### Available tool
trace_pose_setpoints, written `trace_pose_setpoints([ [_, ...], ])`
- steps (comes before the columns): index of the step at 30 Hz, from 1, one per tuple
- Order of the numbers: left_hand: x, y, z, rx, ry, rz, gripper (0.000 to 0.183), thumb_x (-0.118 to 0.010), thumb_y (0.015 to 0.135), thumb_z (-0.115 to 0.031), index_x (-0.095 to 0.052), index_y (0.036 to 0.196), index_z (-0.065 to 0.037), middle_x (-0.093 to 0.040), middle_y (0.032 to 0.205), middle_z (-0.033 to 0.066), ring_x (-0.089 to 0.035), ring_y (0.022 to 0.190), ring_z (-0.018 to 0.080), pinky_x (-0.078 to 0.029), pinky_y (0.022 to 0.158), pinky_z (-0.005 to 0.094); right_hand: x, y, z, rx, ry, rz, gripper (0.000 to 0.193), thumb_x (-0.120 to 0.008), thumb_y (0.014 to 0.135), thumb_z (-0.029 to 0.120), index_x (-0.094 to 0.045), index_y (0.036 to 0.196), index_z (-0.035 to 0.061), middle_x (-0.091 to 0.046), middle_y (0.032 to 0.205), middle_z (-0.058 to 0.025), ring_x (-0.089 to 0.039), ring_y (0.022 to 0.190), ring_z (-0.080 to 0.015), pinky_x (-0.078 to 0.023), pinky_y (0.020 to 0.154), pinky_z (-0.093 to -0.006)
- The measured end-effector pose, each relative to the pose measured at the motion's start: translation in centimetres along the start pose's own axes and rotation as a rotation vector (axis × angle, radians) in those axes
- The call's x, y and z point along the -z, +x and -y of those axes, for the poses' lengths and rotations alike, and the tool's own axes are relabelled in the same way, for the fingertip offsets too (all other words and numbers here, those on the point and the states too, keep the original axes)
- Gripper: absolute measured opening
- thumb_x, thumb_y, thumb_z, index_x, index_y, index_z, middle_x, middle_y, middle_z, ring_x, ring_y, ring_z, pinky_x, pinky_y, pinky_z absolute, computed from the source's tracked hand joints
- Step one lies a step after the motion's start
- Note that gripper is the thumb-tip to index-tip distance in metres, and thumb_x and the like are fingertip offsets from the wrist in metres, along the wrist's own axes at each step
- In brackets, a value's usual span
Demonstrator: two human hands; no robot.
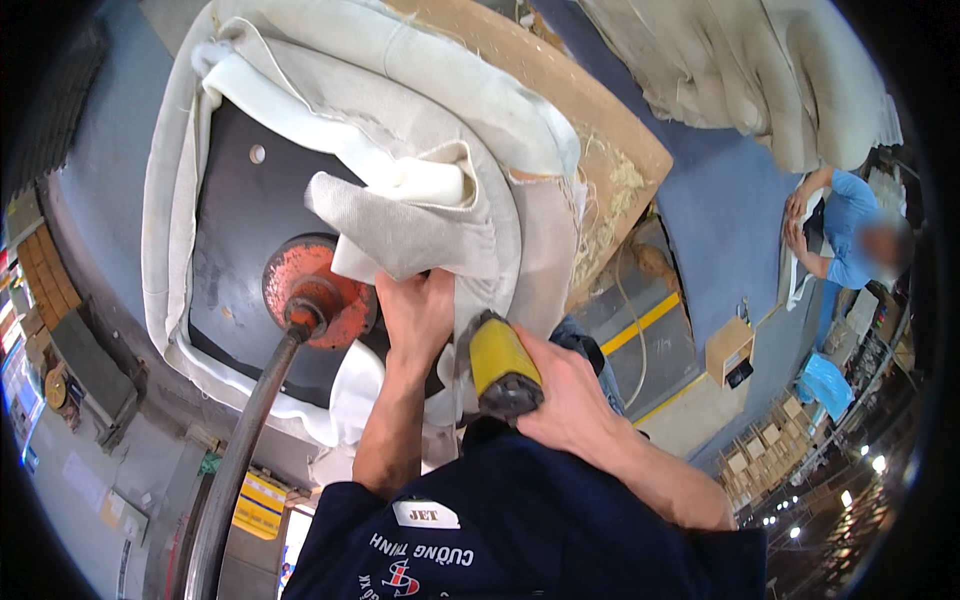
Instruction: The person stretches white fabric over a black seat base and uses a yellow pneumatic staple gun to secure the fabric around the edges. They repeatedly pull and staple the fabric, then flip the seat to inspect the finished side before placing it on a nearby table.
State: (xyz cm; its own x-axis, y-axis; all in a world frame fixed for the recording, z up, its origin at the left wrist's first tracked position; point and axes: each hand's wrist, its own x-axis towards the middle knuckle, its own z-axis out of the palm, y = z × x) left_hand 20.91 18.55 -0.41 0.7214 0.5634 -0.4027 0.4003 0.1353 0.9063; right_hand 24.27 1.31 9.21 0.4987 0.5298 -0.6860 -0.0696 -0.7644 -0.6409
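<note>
The left hand (pixel 415 308) grasps the near edge of the beige woven fabric flap (pixel 385 225), which extends forward of the grip. The right hand (pixel 562 388) is clenched around the yellow-and-black rounded handheld tool (pixel 503 362), positioned between both hands.

Yellow tool (pixel 500 362) beside folded fabric (pixel 385 222).

Both hands out in front, bare forearms angled inward.
The left forearm (pixel 395 430) rises nearly straight to the left hand (pixel 415 312), its fingers bent and their tips mostly hidden. The right forearm (pixel 665 470) slants up and leftward from a bent elbow; the right hand (pixel 565 395) sits slightly lower, curled in a grip.
</note>
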Motion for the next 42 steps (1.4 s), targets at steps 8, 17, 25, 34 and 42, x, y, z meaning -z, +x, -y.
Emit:
trace_pose_setpoints([
  [8,0.2,2.0,1.0,-0.194,0.329,0.059,0.024,-0.068,0.084,-0.004,-0.071,0.108,0.000,-0.073,0.104,0.0182,-0.067,0.105,0.0379,-0.050,0.095,0.0428,0.6,0.5,0.3,-0.043,-0.015,0.047,0.079,-0.073,0.070,0.012,-0.044,0.140,-0.0088,-0.063,0.116,-0.0316,-0.063,0.106,-0.0488,-0.054,0.090,-0.0503],
  [17,0.5,2.9,2.6,-0.345,0.488,0.074,0.023,-0.070,0.086,-0.007,-0.073,0.108,-0.005,-0.073,0.109,0.0151,-0.066,0.109,0.0346,-0.050,0.096,0.0432,0.6,-0.5,0.4,-0.034,-0.047,0.067,0.078,-0.072,0.069,0.010,-0.044,0.139,-0.0089,-0.064,0.115,-0.0324,-0.064,0.102,-0.0497,-0.055,0.088,-0.0511],
  [25,0.4,4.9,1.7,-0.484,0.402,0.113,0.018,-0.067,0.085,-0.006,-0.074,0.102,-0.006,-0.072,0.103,0.0142,-0.066,0.104,0.0331,-0.050,0.094,0.0416,1.3,0.5,0.4,-0.026,-0.171,0.074,0.061,-0.071,0.069,0.010,-0.059,0.127,-0.0017,-0.069,0.097,-0.0306,-0.066,0.096,-0.0476,-0.055,0.085,-0.0494],
  [34,-0.8,-22.3,-2.9,-0.577,0.783,-0.114,0.055,-0.082,0.073,-0.033,-0.065,0.122,-0.015,-0.064,0.107,0.0118,-0.058,0.104,0.0339,-0.046,0.092,0.0507,6.2,4.1,1.6,0.178,-0.375,0.096,0.030,-0.070,0.075,0.017,-0.069,0.091,-0.0089,-0.070,0.073,-0.0205,-0.069,0.063,-0.0285,-0.056,0.065,-0.0406],
  [42,-3.4,-23.1,4.1,-0.421,1.179,-0.152,0.067,-0.070,0.078,-0.014,-0.055,0.142,-0.021,-0.058,0.123,0.0120,-0.057,0.114,0.0327,-0.045,0.098,0.0479,6.0,1.5,-6.7,0.072,0.096,-0.023,0.031,-0.071,0.077,0.007,-0.065,0.105,-0.0035,-0.070,0.080,-0.0099,-0.067,0.064,-0.0189,-0.054,0.055,-0.0368],
])
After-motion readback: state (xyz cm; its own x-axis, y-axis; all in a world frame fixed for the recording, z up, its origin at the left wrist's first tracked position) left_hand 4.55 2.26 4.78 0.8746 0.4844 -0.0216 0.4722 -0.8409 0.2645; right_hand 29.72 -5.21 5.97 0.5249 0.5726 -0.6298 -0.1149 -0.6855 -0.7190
